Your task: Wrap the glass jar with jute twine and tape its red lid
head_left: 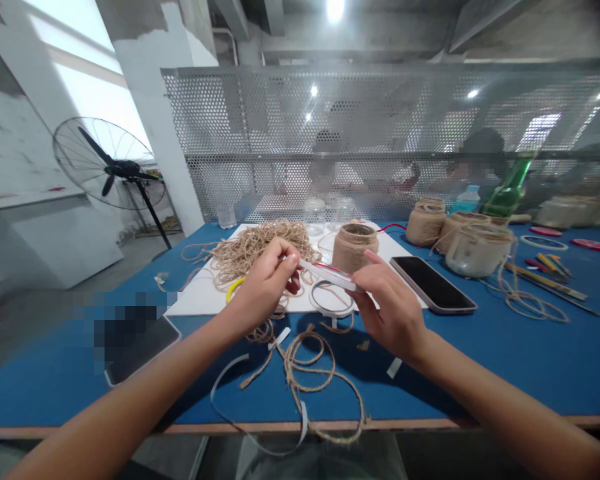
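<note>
Between my two hands is a thin white roll of tape (336,276) with a reddish edge, held above the table. My left hand (270,280) is closed in a pinch on the strip at its left end. The fingers of my right hand (393,307) grip the roll from the right side. Just behind them stands a jar wrapped in twine (355,248). Another tape roll (314,305) lies below the hands on the white sheet (195,301). A tangled heap of twine (265,243) sits behind my left hand, with a yellow ring (234,289) partly hidden by it.
Loose twine (333,380) and a pale strip (223,380) lie near the front edge. Phones rest at right (434,285) and left (143,350). Wrapped jars (425,223), a glass jar (480,250) and a green bottle (513,183) stand right. A perforated screen (260,127) closes the back.
</note>
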Available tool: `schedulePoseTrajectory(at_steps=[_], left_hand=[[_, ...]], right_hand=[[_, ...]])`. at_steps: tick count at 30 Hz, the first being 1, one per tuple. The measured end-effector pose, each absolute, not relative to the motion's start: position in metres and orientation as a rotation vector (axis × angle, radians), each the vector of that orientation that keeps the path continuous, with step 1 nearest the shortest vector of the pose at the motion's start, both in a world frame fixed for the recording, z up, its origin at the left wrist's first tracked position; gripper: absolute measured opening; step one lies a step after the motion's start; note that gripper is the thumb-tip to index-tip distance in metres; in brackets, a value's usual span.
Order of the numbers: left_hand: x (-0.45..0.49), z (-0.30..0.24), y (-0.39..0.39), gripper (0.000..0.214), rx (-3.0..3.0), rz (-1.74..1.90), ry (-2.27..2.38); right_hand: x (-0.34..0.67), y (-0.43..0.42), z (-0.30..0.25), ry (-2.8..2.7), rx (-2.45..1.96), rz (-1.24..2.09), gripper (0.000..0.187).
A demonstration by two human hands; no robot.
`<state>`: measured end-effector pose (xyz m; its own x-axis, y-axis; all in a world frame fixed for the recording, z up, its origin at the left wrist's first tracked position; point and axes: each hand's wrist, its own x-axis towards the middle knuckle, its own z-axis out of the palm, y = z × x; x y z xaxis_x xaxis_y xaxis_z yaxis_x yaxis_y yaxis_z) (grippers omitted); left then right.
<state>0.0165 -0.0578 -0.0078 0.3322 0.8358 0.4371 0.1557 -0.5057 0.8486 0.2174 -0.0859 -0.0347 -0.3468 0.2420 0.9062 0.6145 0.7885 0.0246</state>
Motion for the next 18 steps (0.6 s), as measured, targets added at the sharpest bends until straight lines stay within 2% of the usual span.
schedulePoseTrajectory(at_steps=[18], left_hand=[[0.023,-0.005,-0.069,0.019,1.607,1.024,0.731]], right_hand=[[0.223,-0.088,-0.04,-1.938,-0.479,-0.602,0.026]])
